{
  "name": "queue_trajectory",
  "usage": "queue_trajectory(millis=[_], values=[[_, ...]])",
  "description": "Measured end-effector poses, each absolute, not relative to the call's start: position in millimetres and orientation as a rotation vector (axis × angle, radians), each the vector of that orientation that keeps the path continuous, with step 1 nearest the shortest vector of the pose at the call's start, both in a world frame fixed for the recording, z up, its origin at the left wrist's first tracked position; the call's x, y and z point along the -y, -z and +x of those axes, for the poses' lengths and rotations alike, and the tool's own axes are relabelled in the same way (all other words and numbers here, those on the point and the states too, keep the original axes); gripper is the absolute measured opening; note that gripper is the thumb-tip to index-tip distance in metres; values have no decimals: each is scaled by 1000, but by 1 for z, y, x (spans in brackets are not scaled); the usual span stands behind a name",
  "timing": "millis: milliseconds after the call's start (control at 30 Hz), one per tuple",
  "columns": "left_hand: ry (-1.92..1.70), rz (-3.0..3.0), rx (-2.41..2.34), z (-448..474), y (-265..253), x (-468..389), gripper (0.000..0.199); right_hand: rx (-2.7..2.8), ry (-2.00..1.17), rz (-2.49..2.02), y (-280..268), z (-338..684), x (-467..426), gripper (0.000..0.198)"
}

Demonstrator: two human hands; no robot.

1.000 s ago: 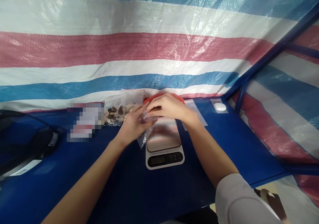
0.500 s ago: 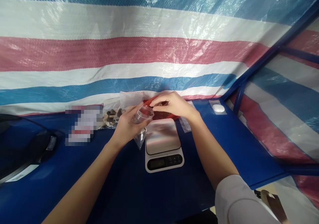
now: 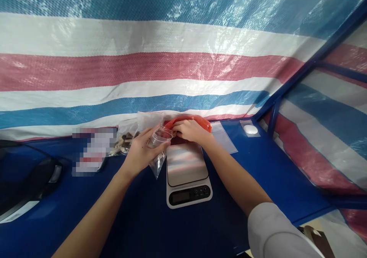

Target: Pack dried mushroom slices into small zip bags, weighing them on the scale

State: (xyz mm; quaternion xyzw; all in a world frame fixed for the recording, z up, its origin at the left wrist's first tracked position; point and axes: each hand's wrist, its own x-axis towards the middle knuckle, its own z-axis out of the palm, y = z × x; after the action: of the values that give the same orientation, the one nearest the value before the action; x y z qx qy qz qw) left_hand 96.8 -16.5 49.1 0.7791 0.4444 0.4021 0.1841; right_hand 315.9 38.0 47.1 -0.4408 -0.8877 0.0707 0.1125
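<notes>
My left hand (image 3: 140, 151) is wrapped around a clear plastic cup (image 3: 162, 135), which is tilted with its mouth toward the right. At the opening of a red plastic bag (image 3: 204, 122), my right hand (image 3: 189, 131) has its fingers curled, close to the cup's rim. Something small and brownish shows at those fingertips, too small to name. The bag's contents are mostly hidden by the hand. Just in front of both hands lies a white kitchen scale (image 3: 187, 170) with a shiny metal plate. A clear plastic bag (image 3: 157, 165) hangs below the cup.
Left of the hands are clear zip bags with brown and pale pieces (image 3: 123, 143) and a blurred-out packet (image 3: 93, 151). Black gear (image 3: 43, 174) lies farther left. Flat clear bags (image 3: 225, 137) and a white oval object (image 3: 250, 129) are at right. Striped sheeting (image 3: 160, 67) backs the blue table (image 3: 258, 181).
My right hand has moved from the cup's rim down and right into the red bag's opening. The cup stays in my left hand. The whole view has shifted slightly.
</notes>
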Motion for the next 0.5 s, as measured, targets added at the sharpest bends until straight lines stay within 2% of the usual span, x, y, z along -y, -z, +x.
queue_trajectory(millis=[200,500], values=[[-1092,2175,-1272,96,-49,17,58,2669,-98,-1149,-34,317,-45,29],[-1094,2171,-1257,97,-51,17,59,2703,-99,-1270,-48,320,-39,26]])
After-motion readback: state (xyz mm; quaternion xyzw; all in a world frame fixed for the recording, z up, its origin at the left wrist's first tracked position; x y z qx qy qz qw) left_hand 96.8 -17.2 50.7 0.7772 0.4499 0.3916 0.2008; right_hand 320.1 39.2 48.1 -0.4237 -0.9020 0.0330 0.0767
